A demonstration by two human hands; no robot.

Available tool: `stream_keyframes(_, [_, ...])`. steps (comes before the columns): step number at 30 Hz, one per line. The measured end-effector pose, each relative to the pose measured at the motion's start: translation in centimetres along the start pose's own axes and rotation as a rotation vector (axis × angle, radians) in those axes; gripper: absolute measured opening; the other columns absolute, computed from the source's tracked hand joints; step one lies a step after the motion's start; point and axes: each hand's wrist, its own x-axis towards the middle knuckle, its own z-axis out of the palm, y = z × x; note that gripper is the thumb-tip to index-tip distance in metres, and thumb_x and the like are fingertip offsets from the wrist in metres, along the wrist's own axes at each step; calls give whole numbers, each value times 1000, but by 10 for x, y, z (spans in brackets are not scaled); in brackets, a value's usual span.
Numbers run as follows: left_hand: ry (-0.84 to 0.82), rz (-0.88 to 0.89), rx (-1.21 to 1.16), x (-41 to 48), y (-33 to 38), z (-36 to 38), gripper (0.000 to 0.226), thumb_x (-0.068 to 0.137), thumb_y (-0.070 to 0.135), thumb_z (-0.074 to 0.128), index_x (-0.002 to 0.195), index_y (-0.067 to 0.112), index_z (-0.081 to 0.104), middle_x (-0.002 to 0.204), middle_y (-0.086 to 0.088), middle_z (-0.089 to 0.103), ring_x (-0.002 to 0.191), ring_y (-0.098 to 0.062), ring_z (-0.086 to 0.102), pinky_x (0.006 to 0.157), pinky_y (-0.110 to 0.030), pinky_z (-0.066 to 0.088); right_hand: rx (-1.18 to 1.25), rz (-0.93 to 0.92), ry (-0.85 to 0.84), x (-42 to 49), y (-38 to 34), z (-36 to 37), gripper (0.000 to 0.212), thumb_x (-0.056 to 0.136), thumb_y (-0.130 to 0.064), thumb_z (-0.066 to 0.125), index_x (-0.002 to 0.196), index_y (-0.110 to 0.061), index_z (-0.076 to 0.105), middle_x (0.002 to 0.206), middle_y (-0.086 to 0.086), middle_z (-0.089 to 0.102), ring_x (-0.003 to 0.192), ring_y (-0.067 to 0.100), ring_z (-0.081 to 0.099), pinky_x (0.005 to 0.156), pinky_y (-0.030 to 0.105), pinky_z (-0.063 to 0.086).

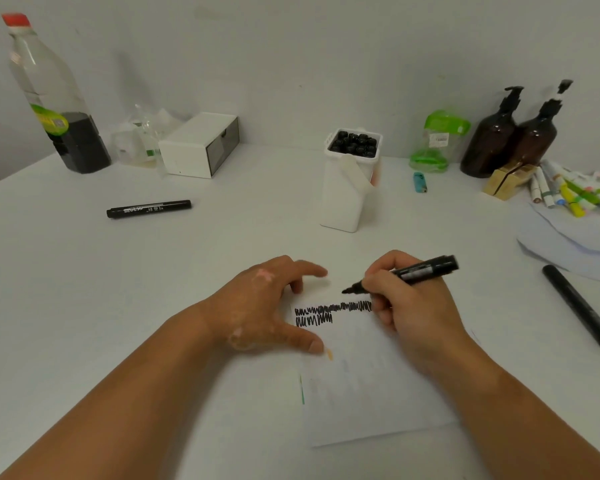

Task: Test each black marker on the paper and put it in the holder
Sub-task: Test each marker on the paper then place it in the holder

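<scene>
Nearest the camera lies a white sheet of paper (371, 386) on the white table (153, 306), tilted a little, with faint coloured smudges at its left edge. Near its top run two rows of dense black zigzag scribbles (329, 311), the upper row long, the lower one short.

The left hand (257, 306) rests at the paper's left edge with its fingers spread and loosely bent and the thumb tip pressing on the sheet; it holds nothing. The right hand (409, 303) grips an uncapped black marker (420, 270) in a writing hold, fingers curled round the barrel. The barrel is stubby and glossy with a pale printed label, and the dark wedge tip points left, just above the upper row of scribbles; whether it touches the sheet cannot be told.

To the right, well apart from the paper, lies a long black marker (582, 308). Farther off on the left lies a capped black marker (148, 208) with white lettering.

Beyond the paper stands the white holder (343, 206), a tall square tub packed with black marker ends (354, 144). A blue lighter (420, 182) lies just to its right. Along the wall stand a white box (194, 150), a clear bottle of dark liquid (56, 98), two brown pump bottles (510, 136) and a heap of coloured markers (568, 194).
</scene>
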Motion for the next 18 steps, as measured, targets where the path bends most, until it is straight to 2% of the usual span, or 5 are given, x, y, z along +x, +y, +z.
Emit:
stream_keyframes(3, [102,-13,-222,1,-1,-2,54,89,25,67,131,45,40,108,17,53,84,-4,50,74,-13,41,179,7,24,4,-4,-7,14,73,-19,75,65,-21,64,51,4,53,41,13,42,37,21,31])
stream_keyframes(6, [192,-17,-370,2,2,-2,57,88,-8,46,126,35,44,114,13,59,88,-10,59,84,-28,50,191,-17,25,6,-6,-11,13,81,-9,81,75,-18,74,52,4,53,44,13,45,38,21,33])
stream_keyframes(10, [243,-67,-587,3,3,0,45,86,-2,67,113,33,54,120,15,64,92,-13,72,86,-35,58,390,31,-9,7,-10,-15,12,86,-10,70,85,-16,80,63,8,60,53,17,54,43,25,41])
stream_keyframes(14, [261,-85,-708,6,1,-4,27,76,5,83,90,26,71,118,12,71,95,-17,74,92,-47,57,441,24,-20,5,-15,-17,12,77,-20,64,69,-20,72,60,12,62,48,19,54,41,27,43])
stream_keyframes(18, [243,-83,-690,6,1,-4,26,77,21,81,100,30,76,103,3,77,100,-24,72,100,-51,51,382,-26,-44,3,-17,-16,11,78,-19,68,68,-21,72,64,15,68,49,21,58,42,25,44])
